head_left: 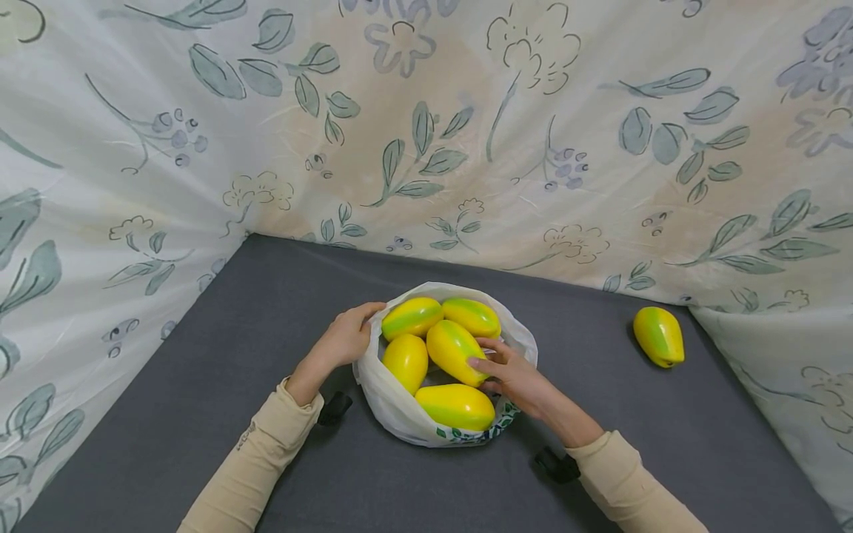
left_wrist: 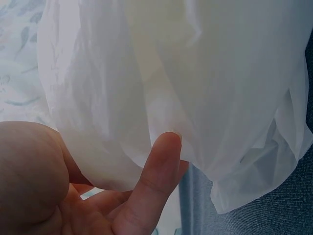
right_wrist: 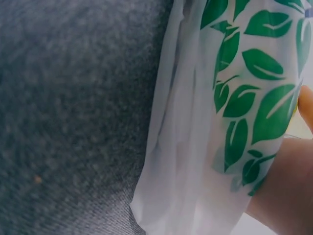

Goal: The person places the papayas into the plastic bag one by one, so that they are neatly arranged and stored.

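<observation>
A white plastic bag [head_left: 393, 411] with green leaf print stands wide-mouthed on the dark surface, with several yellow-green papayas inside. My left hand [head_left: 345, 334] pinches the bag's left rim; the left wrist view shows thin white plastic between its thumb and fingers. Reaching in over the right rim, my right hand [head_left: 516, 376] grips the end of the middle papaya [head_left: 453, 349]. Around it lie a papaya [head_left: 412, 318] at back left, another [head_left: 472, 317] at back right, one [head_left: 405, 363] at left and one [head_left: 456, 407] in front. In the right wrist view the printed bag side [right_wrist: 254, 88] hides most of that hand.
One more papaya [head_left: 658, 337] lies outside the bag, far to the right near the cloth wall. Dark grey cloth [head_left: 266, 311] covers the table. Floral curtains [head_left: 426, 148] enclose the back and both sides.
</observation>
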A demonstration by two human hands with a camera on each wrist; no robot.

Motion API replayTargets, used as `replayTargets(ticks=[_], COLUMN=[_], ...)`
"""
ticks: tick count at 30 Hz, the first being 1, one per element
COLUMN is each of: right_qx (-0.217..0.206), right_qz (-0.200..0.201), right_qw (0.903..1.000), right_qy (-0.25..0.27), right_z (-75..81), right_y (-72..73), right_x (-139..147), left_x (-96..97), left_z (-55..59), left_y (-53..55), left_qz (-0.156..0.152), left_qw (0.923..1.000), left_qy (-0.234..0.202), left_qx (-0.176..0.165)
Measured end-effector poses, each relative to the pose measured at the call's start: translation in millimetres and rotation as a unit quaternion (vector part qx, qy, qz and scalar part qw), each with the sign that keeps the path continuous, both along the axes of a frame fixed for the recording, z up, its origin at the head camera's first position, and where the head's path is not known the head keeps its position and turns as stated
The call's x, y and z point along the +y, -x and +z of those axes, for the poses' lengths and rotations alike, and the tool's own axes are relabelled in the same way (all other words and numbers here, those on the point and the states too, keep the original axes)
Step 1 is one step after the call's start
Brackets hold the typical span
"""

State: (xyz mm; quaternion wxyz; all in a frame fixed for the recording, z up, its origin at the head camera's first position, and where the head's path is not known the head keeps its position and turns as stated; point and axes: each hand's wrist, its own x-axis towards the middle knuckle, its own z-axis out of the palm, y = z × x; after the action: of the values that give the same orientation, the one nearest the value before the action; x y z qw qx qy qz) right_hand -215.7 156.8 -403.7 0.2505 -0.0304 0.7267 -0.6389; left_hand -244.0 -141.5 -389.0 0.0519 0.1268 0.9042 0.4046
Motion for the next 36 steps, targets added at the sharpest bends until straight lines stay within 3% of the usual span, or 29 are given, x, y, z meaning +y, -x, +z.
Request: replayTargets(ticks=[17, 36], right_qx=[0.021, 0.028], right_qz=[-0.019, -0.026], right_qw=[0.9957, 0.9917], right_qy=[-0.089, -0.123], right_z=[1.2, -0.1], right_y=[3.0, 2.9], right_x=[-10, -13], left_x=[1.9, 2.2], left_z=[-0.2, -1.3], left_y=[0.2, 0.1], left_qz=[0.002, 0.000], left_qw=[1.0000, 0.9999], left_qy=[-0.004, -0.008], left_qx=[-0.006, -0.009])
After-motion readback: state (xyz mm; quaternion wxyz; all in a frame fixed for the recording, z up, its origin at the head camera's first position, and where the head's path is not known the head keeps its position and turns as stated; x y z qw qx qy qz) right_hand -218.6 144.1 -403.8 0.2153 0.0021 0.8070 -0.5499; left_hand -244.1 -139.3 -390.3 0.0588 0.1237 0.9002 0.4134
